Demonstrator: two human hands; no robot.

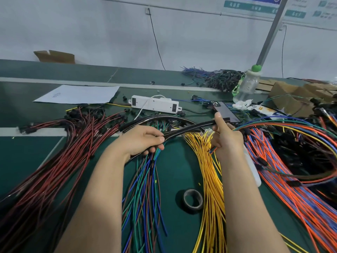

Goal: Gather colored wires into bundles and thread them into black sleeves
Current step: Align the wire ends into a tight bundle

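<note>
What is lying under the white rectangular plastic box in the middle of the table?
The white rectangular plastic box rests on the green table mat, with black-tipped wires poking out at its near edge. Anything directly beneath is covered.

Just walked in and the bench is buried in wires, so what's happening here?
A person is sleeving wires. The left hand grips a black sleeve and some mixed wires; the right hand pinches the sleeve's far end. Yellow wires, red wires and orange wires lie in loose heaps, a tape roll between the arms.
</note>
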